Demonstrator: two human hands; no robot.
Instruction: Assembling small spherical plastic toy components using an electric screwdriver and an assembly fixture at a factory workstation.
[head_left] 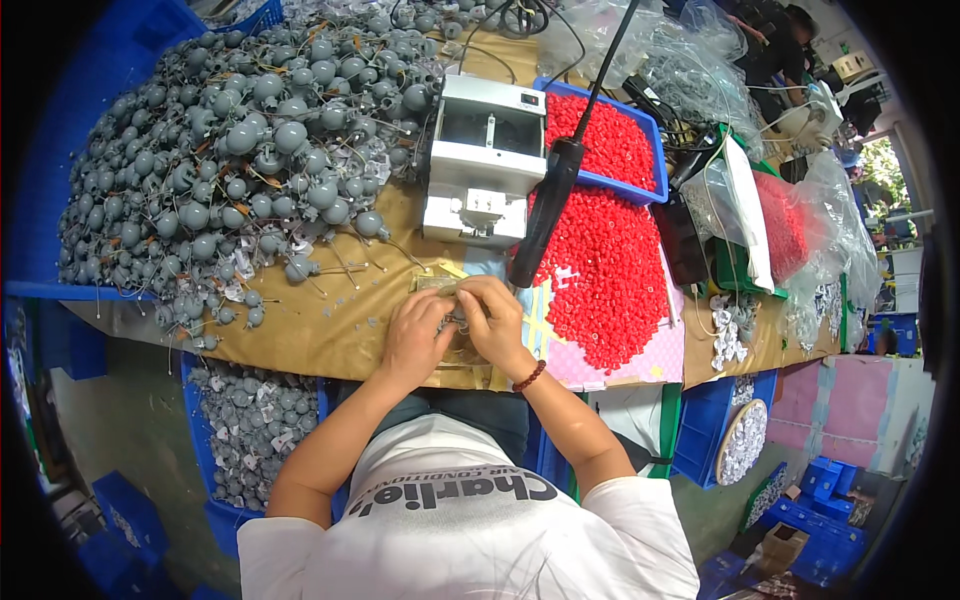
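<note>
My left hand (413, 332) and my right hand (497, 322) meet over the table's front edge, fingers curled and thumbs close together. Between them shows a bit of a small grey round part (459, 316); the fingers cover most of it. Just behind the hands stands a small grey-white bench machine (487, 160). To the left is a big heap of grey balls with thin wires (240, 150). Loose red plastic pieces (605, 280) lie in a pile to the right of my right hand.
A black-handled tool (552, 205) hangs beside the machine. A blue tray (660, 170) of red pieces stands behind the pile. Small white parts (728, 335) lie farther right. Below the table edge, a blue crate (205, 440) holds more grey balls. Another person (780, 50) is at the far right.
</note>
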